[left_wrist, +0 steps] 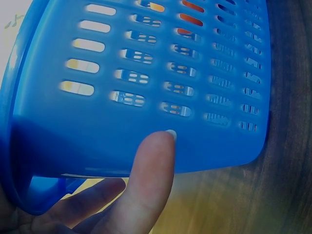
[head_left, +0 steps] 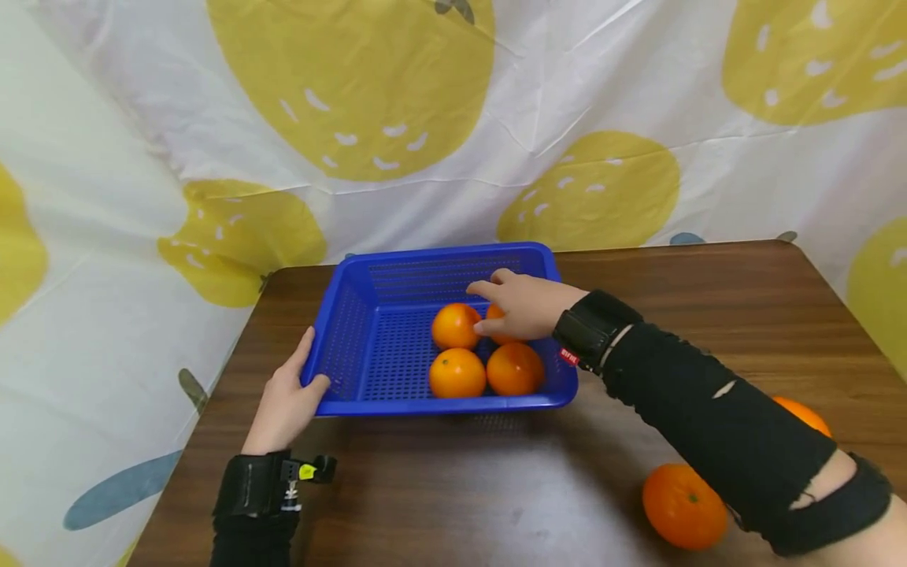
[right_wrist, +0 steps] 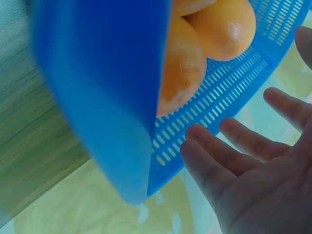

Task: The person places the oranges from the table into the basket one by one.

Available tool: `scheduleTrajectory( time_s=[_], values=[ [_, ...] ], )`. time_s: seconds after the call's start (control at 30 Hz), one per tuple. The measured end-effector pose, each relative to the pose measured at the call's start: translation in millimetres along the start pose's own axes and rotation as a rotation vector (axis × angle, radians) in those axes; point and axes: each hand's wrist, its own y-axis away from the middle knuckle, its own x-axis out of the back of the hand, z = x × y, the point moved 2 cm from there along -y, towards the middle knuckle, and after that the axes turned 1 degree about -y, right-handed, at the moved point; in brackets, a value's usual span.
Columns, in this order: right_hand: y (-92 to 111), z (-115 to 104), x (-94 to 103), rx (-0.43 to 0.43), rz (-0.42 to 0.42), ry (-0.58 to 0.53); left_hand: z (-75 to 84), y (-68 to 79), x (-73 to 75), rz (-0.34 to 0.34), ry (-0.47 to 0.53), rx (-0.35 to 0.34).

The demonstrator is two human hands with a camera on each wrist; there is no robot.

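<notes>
A blue plastic basket (head_left: 446, 406) with slotted walls holds several oranges (head_left: 457, 374) grouped toward its right side. My left hand (head_left: 283, 405) grips the basket's left end near the front corner. In the left wrist view its thumb (left_wrist: 153, 168) presses the slotted wall, with other fingers round the rim. Over the right part of the basket hovers my right hand (head_left: 527, 305), fingers spread, partly hiding the rear orange (head_left: 499, 315). From the right wrist, the palm (right_wrist: 273, 195) looks bare, its fingers apart from the fruit.
Two more oranges lie on the brown wooden table (head_left: 439, 488): one near the front right (head_left: 684, 506), another partly hidden behind my right forearm (head_left: 804, 413). A white curtain (head_left: 439, 205) with yellow fruit prints hangs along the table's back and left edges.
</notes>
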Motion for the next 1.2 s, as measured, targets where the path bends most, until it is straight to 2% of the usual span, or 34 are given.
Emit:
scheduleTrajectory(
  time_s=[0.47, 0.8, 1.2],
  values=[
    [30, 10, 2.5, 0.027, 0.084, -0.037, -0.8, 0.7, 0.5, -0.006, -0.006, 0.021],
    [57, 12, 3.5, 0.060, 0.159, -0.020, -1.3, 1.3, 0.1, -0.010, 0.002, 0.021],
    [92, 38, -7.9, 0.003, 0.199, -0.051, -2.8, -2.4, -2.2, -0.008, 0.000, 0.013]
  ],
)
